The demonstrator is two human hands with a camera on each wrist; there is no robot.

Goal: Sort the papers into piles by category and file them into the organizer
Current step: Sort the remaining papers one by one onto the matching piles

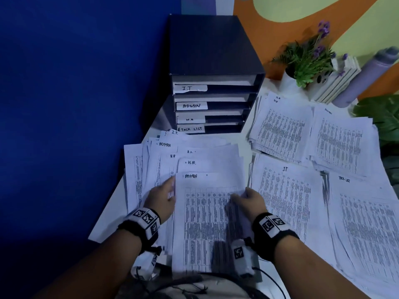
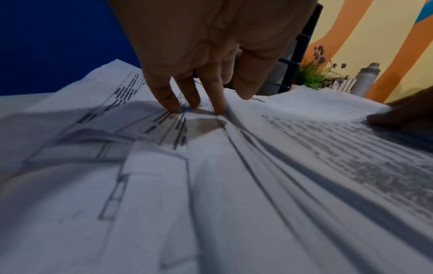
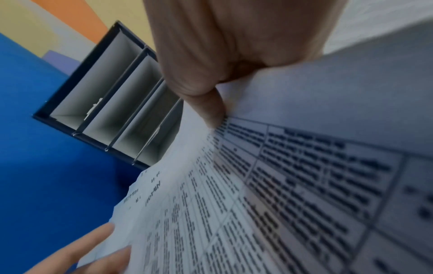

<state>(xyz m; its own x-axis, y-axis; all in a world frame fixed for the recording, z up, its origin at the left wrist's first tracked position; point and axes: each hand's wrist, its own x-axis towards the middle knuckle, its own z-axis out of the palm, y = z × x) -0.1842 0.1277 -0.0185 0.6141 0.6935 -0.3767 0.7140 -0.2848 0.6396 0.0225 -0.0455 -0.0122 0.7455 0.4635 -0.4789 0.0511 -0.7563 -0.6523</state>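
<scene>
A dark organizer (image 1: 211, 50) with four shelves labelled I.T, ADMIN, H.R and TASK LIST stands at the back of the table. In front of it lies a fanned, unsorted pile of printed sheets (image 1: 155, 160). Its top sheet, headed ADMIN (image 1: 205, 223), is pinched at its right edge by my right hand (image 1: 248, 199), thumb on top (image 3: 211, 111). My left hand (image 1: 164, 197) presses straight fingertips (image 2: 218, 107) on the pile just left of that sheet. To the right lie sorted piles: H.R. (image 1: 280, 130), ADMIN (image 1: 341, 143), IT (image 1: 285, 195), TASK LIST (image 1: 362, 223).
A potted plant with purple flowers (image 1: 306, 59), a white slatted box (image 1: 343, 80) and a grey bottle (image 1: 364, 76) stand at the back right. A large green leaf (image 1: 384, 117) overhangs the right edge. A blue wall (image 1: 75, 104) borders the table's left side.
</scene>
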